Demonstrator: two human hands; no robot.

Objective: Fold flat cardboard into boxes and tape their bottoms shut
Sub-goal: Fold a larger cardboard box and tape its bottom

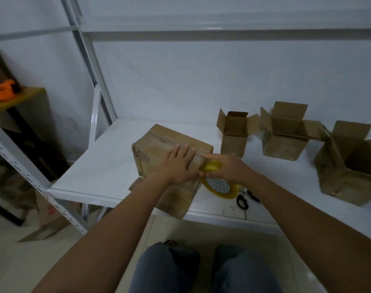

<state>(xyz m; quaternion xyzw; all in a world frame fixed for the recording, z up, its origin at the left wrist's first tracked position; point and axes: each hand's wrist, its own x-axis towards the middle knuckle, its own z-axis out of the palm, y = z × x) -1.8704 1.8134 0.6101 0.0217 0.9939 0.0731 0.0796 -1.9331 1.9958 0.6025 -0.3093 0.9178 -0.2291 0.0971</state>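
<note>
Where right hand [226,169] grips tape roll [217,182], box [159,144] seam hidden.

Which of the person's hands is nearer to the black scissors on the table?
Right. The right hand grips the tape roll just above and left of the scissors; the left hand presses flat on the box, farther left.

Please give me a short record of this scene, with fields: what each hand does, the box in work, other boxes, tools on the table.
left hand: lies flat on the box
right hand: grips the yellow tape roll
box in work: closed face up, at the table edge
other boxes: three, flaps open
tools: black scissors
</note>
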